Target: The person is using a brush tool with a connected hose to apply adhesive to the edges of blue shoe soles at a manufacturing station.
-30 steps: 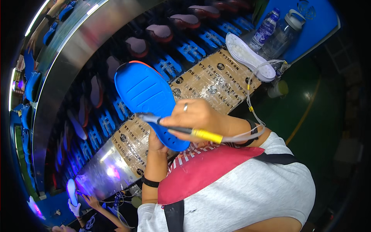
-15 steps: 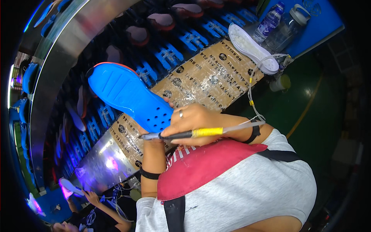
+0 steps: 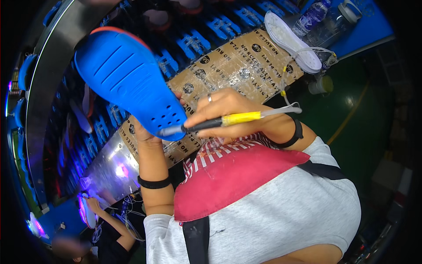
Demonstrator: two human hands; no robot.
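Observation:
A large blue shoe sole [image 3: 125,70], with grooves across its wide end, several small holes at its narrow end and a red edge along its far rim, is tilted up over the bench. My left hand [image 3: 147,135] grips it by the narrow end, its fingers mostly hidden behind it. In my right hand [image 3: 231,110] is a brush [image 3: 206,124] with a black handle, yellow tape and a clear tube at its back. The pale brush tip lies at the holed end, at or very near the sole's surface.
Printed cardboard [image 3: 228,61] covers the bench. A white sole [image 3: 292,42] lies at its far right, beside a bottle [image 3: 313,17] and a clear jug [image 3: 336,24]. Beyond runs a line of blue holders [image 3: 193,44]. At lower left, a co-worker's hand [image 3: 93,204] holds a sole.
The blue sole has shifted up and left and looks larger, with my left hand moving along. The brush tip stays at its holed end. The co-worker's sole has turned.

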